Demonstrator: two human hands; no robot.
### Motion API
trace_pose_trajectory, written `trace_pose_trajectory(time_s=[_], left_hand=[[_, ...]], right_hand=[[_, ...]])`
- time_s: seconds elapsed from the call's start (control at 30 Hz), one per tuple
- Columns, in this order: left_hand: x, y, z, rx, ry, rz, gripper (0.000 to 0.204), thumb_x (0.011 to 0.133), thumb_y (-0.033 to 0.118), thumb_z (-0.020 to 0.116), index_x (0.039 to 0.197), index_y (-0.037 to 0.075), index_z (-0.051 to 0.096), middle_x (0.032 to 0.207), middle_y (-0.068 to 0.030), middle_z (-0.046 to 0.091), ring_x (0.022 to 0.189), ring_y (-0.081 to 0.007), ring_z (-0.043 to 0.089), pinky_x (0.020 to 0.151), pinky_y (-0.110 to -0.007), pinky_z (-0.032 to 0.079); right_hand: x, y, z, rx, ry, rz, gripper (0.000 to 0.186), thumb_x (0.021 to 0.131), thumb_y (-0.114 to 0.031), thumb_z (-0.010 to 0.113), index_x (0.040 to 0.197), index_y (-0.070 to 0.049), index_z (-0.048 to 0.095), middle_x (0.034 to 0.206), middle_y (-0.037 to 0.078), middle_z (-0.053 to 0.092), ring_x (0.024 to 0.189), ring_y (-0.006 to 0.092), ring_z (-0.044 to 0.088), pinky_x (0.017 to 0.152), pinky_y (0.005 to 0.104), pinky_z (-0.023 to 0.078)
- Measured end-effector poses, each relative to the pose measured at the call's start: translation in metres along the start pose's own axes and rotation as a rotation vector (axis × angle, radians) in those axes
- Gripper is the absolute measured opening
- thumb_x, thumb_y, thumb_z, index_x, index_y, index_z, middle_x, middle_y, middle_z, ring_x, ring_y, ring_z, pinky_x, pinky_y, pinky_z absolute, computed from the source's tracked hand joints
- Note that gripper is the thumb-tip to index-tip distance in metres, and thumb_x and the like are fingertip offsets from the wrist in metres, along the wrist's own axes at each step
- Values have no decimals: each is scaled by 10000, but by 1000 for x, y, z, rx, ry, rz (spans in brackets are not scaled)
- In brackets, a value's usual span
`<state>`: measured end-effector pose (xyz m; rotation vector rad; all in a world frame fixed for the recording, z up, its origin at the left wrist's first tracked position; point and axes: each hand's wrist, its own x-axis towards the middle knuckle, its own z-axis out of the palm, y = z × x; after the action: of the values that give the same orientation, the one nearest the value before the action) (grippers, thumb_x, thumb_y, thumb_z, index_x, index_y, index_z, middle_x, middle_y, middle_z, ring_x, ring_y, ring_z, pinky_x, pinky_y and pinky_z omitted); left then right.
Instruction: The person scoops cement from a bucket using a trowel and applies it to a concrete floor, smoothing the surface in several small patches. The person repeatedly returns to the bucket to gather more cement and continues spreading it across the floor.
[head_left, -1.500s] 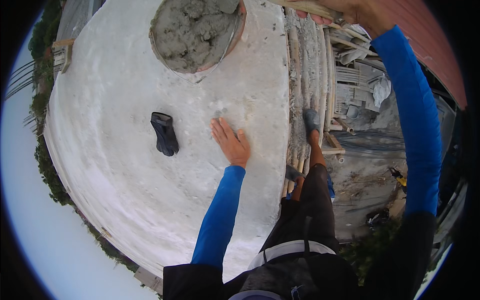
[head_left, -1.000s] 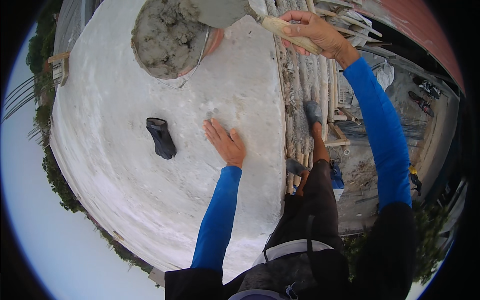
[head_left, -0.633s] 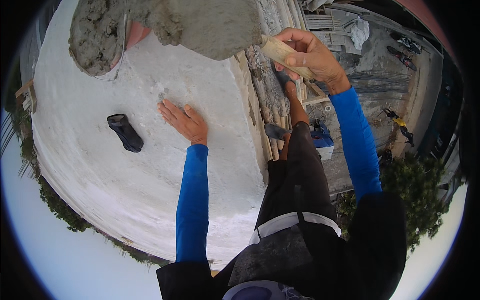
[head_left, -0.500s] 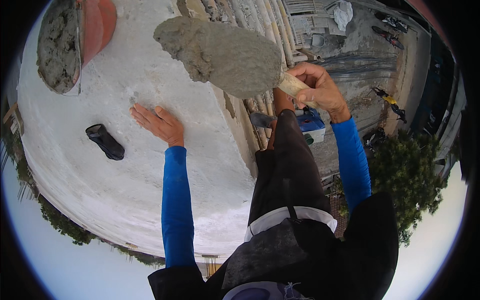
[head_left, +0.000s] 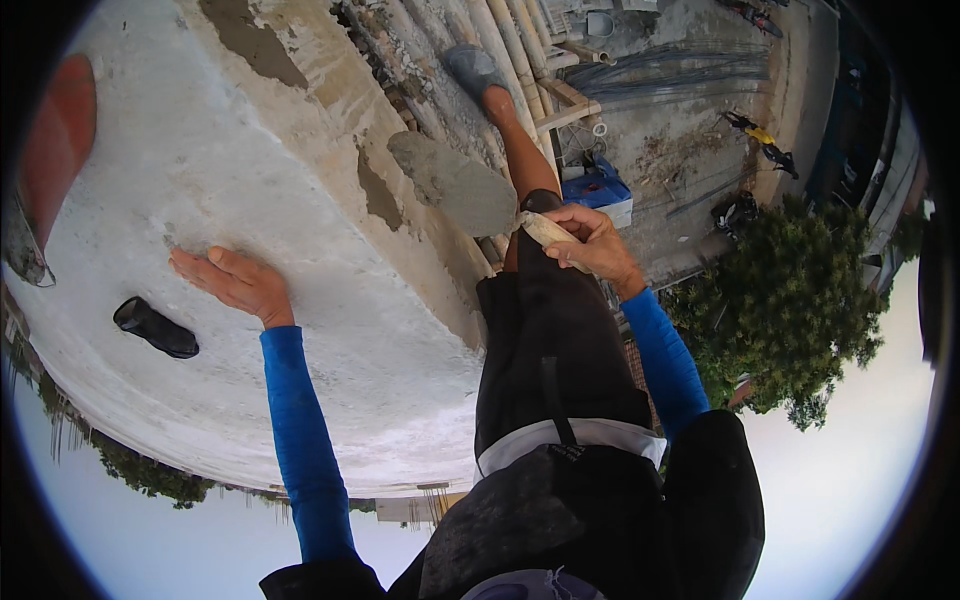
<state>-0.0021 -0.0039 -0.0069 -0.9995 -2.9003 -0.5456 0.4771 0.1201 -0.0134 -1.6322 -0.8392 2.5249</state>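
My left hand (head_left: 240, 285) lies flat on the pale concrete slab (head_left: 350, 410), its fingers stretched out and nothing in them. A black tube-shaped thing (head_left: 157, 328) rests on the slab just beside it. My right hand (head_left: 590, 245) is closed around the wooden handle of a trowel (head_left: 455, 185). Grey mortar coats the blade, which points left over the slab's rough edge, in front of my leg. Part of a red bucket (head_left: 65, 150) shows at the far left, cut off by the picture's rim.
Long poles (head_left: 510, 40) run beside the slab edge, with my shod foot (head_left: 473, 70) over them. Below on the right are a blue and white box (head_left: 600, 190), a bundle of dark rods (head_left: 680, 75) and a tree (head_left: 785, 310). Patches of mortar (head_left: 380, 190) mark the edge.
The trowel has come down and closer to my body, with less mortar visible on it. My view has shifted, so the bucket sits farther left and more of my leg shows. My left hand stays flat.
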Motion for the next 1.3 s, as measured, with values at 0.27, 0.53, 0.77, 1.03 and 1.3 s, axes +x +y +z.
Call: trace_pose_trajectory(time_s=[0.27,0.53,0.77,1.03,1.3], left_hand=[[0,-2,0,1,9,17,761,1153,552,312,1671,-6,294,1728,-286,274,1614,-454,239,1312,-533,228],[-1,0,-2,0,-6,7,750,1158,529,316,1670,-19,281,1725,-292,272,1614,-459,234,1314,-536,227],[2,4,-2,2,-4,-13,751,1159,525,315,1667,-26,280,1723,-298,267,1616,-460,220,1312,-537,229],[-1,4,-3,29,-16,-5,745,1157,517,302,1663,-30,291,1722,-290,277,1613,-455,231,1310,-535,232],[0,1,-2,47,-36,0,719,1168,463,307,1655,-66,279,1722,-303,267,1613,-473,215,1315,-548,202]], right_hand=[[1,9,99,-638,273,-548,530,841,-118,915,1312,-20,695,1118,135,781,942,226,772,777,352,626],[-97,-28,149,-730,346,-394,507,845,-100,894,1298,9,694,1090,175,757,961,315,782,827,378,638],[53,-22,99,-287,178,-222,483,869,-86,884,1291,45,687,1157,154,780,1007,181,758,890,329,605],[-11,-70,170,-899,294,-399,562,846,-99,869,1346,34,650,1067,227,740,831,338,783,701,388,625],[-73,-98,214,-949,249,-348,594,880,-118,831,1391,65,590,1005,210,699,766,342,757,597,406,606]])
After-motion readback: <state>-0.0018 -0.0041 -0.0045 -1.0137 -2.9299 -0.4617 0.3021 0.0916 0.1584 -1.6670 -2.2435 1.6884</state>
